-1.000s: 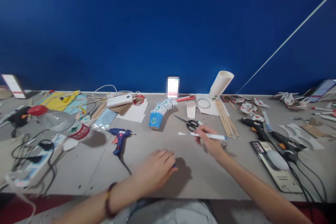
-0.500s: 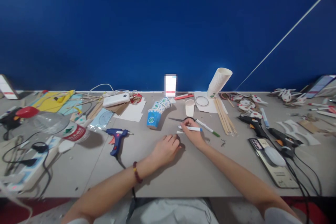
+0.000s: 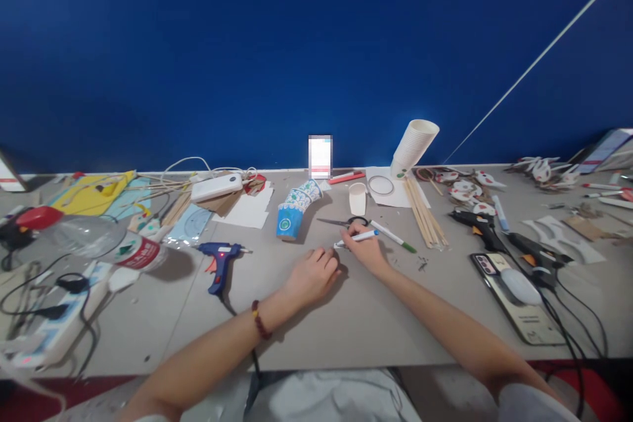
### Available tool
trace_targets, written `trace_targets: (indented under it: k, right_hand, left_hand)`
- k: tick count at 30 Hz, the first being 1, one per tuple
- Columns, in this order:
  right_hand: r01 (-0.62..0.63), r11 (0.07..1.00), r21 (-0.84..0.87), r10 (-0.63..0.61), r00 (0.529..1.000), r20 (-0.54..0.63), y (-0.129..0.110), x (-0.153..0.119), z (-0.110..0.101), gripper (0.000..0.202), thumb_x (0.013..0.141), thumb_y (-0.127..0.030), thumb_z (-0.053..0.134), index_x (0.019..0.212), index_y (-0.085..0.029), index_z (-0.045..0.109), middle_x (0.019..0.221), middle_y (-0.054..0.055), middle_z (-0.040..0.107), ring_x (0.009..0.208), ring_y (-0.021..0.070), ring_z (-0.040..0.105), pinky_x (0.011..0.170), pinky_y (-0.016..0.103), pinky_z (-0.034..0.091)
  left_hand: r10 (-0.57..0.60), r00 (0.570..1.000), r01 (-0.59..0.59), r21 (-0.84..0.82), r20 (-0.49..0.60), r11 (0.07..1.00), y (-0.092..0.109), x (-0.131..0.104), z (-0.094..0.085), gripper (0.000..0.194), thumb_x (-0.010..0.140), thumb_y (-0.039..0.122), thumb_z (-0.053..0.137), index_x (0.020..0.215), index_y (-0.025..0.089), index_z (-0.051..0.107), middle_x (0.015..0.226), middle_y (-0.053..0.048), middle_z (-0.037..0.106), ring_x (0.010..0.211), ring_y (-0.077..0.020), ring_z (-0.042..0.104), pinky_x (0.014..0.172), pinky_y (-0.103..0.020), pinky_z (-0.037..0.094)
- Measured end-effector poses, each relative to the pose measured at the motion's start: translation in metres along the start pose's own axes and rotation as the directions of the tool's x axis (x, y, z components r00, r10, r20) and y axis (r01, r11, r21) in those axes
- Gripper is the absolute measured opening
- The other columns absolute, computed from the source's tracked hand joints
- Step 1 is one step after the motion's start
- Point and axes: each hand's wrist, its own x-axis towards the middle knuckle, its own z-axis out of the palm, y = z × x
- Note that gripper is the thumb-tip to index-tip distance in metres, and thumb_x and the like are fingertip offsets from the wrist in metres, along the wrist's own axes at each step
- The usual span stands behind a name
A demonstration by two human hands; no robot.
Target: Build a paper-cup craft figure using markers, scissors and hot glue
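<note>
A white marker with a blue end (image 3: 364, 235) is gripped in my right hand (image 3: 368, 254), its tip pointing left and down at a tiny white paper piece (image 3: 338, 244). Close beside that piece, my left hand (image 3: 312, 275) rests on the table with curled fingers; anything under the fingertips is hidden. Just beyond my right hand lies a pair of scissors (image 3: 341, 221), blades to the left. A white marker with a green end (image 3: 393, 237) is at its right. Farther back stands a cut white paper cup (image 3: 357, 200).
Blue patterned cups (image 3: 290, 221) lie nested ahead of my left hand. A blue glue gun (image 3: 220, 264) and a plastic bottle (image 3: 133, 247) are left. White stacked cups (image 3: 414, 145), wooden sticks (image 3: 424, 214), black glue guns (image 3: 482, 232) and a phone (image 3: 514, 316) under a mouse are right.
The marker in my right hand has tilted, its tip lower and now at the small paper piece. My left hand has barely moved. The view has shifted slightly.
</note>
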Motion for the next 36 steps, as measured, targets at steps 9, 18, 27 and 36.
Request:
trace_targets:
  k: [9, 18, 27, 36]
  right_hand:
    - [-0.01, 1.0, -0.015, 0.011, 1.0, 0.013, -0.0044, 0.0003, 0.0002, 0.031, 0.076, -0.041, 0.054, 0.055, -0.024, 0.039, 0.048, -0.003, 0.045, 0.05, 0.014, 0.043, 0.053, 0.027, 0.034]
    - [0.0, 1.0, -0.024, 0.001, 1.0, 0.031, -0.0043, -0.0004, 0.0006, 0.031, 0.076, -0.039, 0.055, 0.054, -0.023, 0.039, 0.047, -0.003, 0.046, 0.05, 0.0136, 0.042, 0.052, 0.027, 0.034]
    - [0.009, 1.0, -0.027, -0.009, 1.0, 0.027, -0.003, 0.0, 0.0016, 0.03, 0.076, -0.038, 0.055, 0.054, -0.024, 0.039, 0.048, -0.003, 0.045, 0.051, 0.0139, 0.042, 0.052, 0.027, 0.034]
    - [0.019, 0.999, -0.039, -0.019, 1.0, 0.019, -0.0019, -0.0004, 0.0019, 0.028, 0.075, -0.034, 0.053, 0.053, -0.024, 0.038, 0.048, -0.003, 0.044, 0.051, 0.0137, 0.042, 0.052, 0.027, 0.034]
  left_hand:
    - [0.069, 0.995, -0.078, 0.155, 0.068, 0.985, 0.0028, 0.0002, -0.0011, 0.021, 0.097, 0.026, 0.043, 0.109, 0.013, 0.054, 0.114, -0.011, 0.061, 0.091, -0.0224, 0.056, 0.073, -0.037, 0.041]
    - [0.063, 0.996, -0.074, 0.173, 0.07, 0.982, 0.0054, -0.0011, 0.0006, 0.023, 0.097, 0.026, 0.043, 0.111, 0.012, 0.054, 0.117, -0.012, 0.06, 0.094, -0.0226, 0.055, 0.074, -0.037, 0.039]
    - [0.039, 0.994, -0.055, 0.162, 0.098, 0.985, 0.007, -0.0015, 0.0007, 0.024, 0.097, 0.025, 0.043, 0.115, 0.014, 0.053, 0.122, -0.013, 0.058, 0.098, -0.0236, 0.054, 0.076, -0.038, 0.04]
    - [0.048, 0.995, -0.064, 0.178, 0.09, 0.982, 0.0077, -0.0001, 0.0011, 0.023, 0.097, 0.023, 0.042, 0.113, 0.013, 0.055, 0.123, -0.013, 0.058, 0.1, -0.0237, 0.055, 0.075, -0.038, 0.04]
